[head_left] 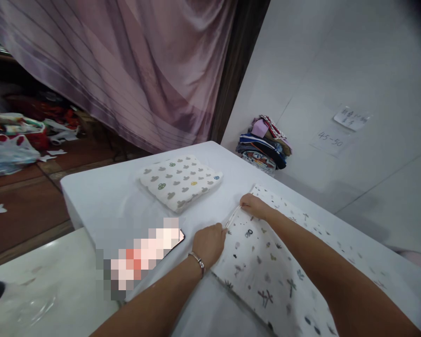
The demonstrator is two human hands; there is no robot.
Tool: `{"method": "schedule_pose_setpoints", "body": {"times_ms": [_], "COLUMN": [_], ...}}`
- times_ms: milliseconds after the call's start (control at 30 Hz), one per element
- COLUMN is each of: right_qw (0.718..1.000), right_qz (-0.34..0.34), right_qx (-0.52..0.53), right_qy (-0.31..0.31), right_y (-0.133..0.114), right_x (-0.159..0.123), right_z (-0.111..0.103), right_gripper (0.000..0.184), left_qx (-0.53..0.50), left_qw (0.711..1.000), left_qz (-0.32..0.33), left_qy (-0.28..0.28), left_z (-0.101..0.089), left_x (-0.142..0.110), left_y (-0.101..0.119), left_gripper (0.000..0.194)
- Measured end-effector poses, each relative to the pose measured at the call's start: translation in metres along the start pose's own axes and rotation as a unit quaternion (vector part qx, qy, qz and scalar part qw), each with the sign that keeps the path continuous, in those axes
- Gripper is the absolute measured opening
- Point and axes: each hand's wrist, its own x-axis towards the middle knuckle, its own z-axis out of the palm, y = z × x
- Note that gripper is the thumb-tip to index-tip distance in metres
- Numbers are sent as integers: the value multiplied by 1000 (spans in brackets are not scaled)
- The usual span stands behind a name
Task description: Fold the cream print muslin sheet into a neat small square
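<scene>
Pinching the edge of the printed cloth (256, 262) in both hands, clamped on it with left hand (209, 248) nearer and right hand (253, 206) a bit farther along; reaching left arm (150, 299) up from the bottom, bracelet (197, 261) at the wrist; stretching right arm (326, 262) in from lower right, over the cloth; all on the white table's (101, 187) right side, with a folded cloth (182, 180) past the left hand and a clothes pile (263, 145) by the wall (337, 61).
</scene>
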Motion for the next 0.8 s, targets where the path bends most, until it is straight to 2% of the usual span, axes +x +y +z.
{"method": "schedule_pose_setpoints", "body": {"times_ms": [200, 500, 800], "right_qw": [999, 994, 995], "right_qz": [-38, -95, -94], "right_qx": [-28, -45, -38], "right_qy": [6, 12, -4], "right_y": [0, -5, -1], "right_x": [-11, -11, -31], "right_z": [0, -3, -12], "right_gripper": [25, 21, 22], "left_qx": [-1, 2, 1], "left_qw": [1000, 1000, 1000], "left_qz": [4, -2, -2], "left_qy": [9, -2, 0], "left_z": [0, -2, -2], "left_x": [0, 0, 0], "left_y": [0, 0, 0], "left_gripper": [36, 38, 38]}}
